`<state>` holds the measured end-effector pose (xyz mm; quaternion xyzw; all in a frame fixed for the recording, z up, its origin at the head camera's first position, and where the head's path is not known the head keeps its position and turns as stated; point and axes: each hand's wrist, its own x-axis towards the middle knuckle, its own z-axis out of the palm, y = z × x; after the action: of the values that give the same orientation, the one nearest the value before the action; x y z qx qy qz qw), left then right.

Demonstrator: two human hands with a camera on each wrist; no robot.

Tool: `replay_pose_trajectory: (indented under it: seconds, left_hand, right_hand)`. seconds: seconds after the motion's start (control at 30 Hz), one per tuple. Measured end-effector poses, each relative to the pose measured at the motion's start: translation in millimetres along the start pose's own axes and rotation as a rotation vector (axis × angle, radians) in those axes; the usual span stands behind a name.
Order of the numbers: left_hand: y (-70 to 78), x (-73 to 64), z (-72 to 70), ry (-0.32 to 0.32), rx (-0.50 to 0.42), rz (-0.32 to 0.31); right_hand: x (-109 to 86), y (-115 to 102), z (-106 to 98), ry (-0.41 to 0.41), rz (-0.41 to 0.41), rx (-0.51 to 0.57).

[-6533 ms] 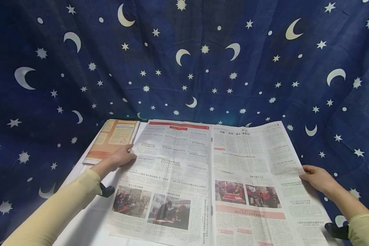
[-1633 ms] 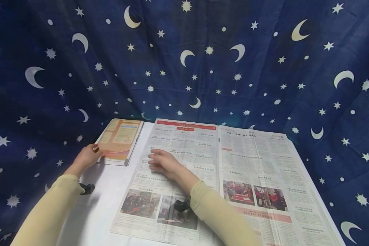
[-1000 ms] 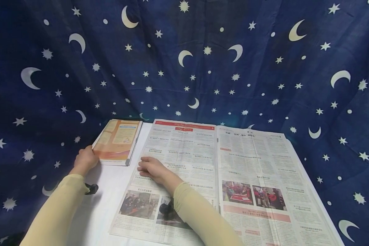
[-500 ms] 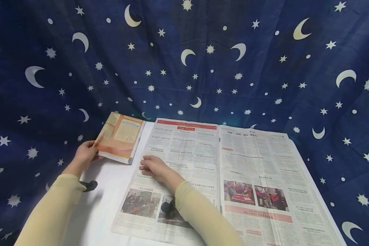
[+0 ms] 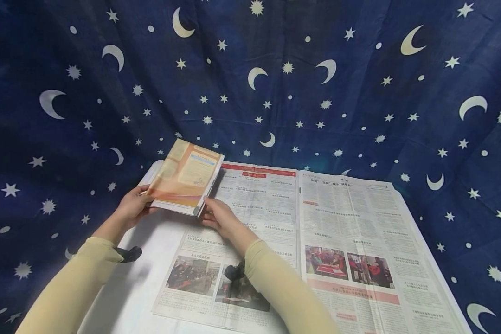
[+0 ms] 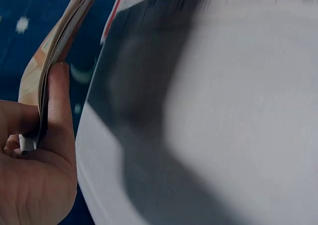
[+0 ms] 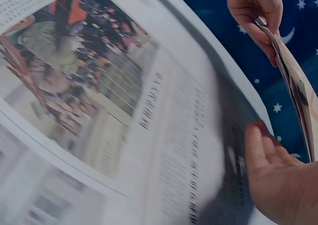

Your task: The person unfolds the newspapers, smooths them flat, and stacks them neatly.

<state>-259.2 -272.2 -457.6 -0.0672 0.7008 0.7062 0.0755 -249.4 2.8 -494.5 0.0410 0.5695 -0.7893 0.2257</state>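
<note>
An orange-covered booklet [image 5: 183,178] is raised and tilted above the table's far left part. My left hand [image 5: 135,206] pinches its left edge, thumb on the cover and fingers underneath. Seen edge-on in the left wrist view, the booklet [image 6: 49,56] shows several page layers between thumb and finger. My right hand [image 5: 221,217] is at its lower right corner, thumb right at the edge. The right wrist view shows the right fingers [image 7: 258,145] fairly straight, with a gap between their tips and the booklet [image 7: 298,93]. Below lies an open newspaper [image 5: 271,232].
The newspaper covers most of the white table [image 5: 150,278], reaching its right side. A strip of white surface shows along the left. A dark blue curtain [image 5: 250,69] with moons and stars hangs behind and at both sides. Black straps are on both wrists.
Both hands held the spread newspaper earlier. The left hand then reached the booklet, lifted it and carried it right. The right hand moved left across the newspaper, then up to the booklet's corner.
</note>
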Motion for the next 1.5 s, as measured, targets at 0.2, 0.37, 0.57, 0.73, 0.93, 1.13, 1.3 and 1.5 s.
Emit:
replay_pose_trajectory:
  seconds: [0.2, 0.37, 0.57, 0.73, 0.93, 1.13, 1.3, 1.5]
  left_hand:
    - [-0.9, -3.1, 31.2, -0.112, -0.022, -0.013]
    - [-4.5, -3.9, 54.3, -0.133, 0.059, -0.036]
    - [-5.1, -2.6, 74.6, -0.141, 0.16, -0.082]
    - [0.2, -1.9, 94.1, -0.176, 0.253, -0.113]
    - [1.6, -4.1, 123.9, -0.257, 0.293, -0.152]
    - [-1.6, -9.8, 159.7, -0.318, 0.297, -0.151]
    - [-5.1, -15.9, 188.2, -0.38, 0.281, -0.139]
    - [-16.9, -18.8, 211.7, -0.452, 0.269, -0.121]
  right_hand:
    - [1.7, -17, -17, 0.102, -0.126, -0.029]
    - [-2.1, -26, -37, 0.165, -0.157, -0.124]
    - [-10.5, -31, -63, 0.168, -0.18, -0.231]
    - [-27.9, -42, -86, 0.167, -0.191, -0.331]
    - [-53.3, -52, -122, 0.178, -0.186, -0.474]
    - [-79.8, -57, -160, 0.221, -0.163, -0.541]
    - [-101.6, -58, -184, 0.239, -0.144, -0.563]
    - [-121.7, -54, -208, 0.252, -0.135, -0.617]
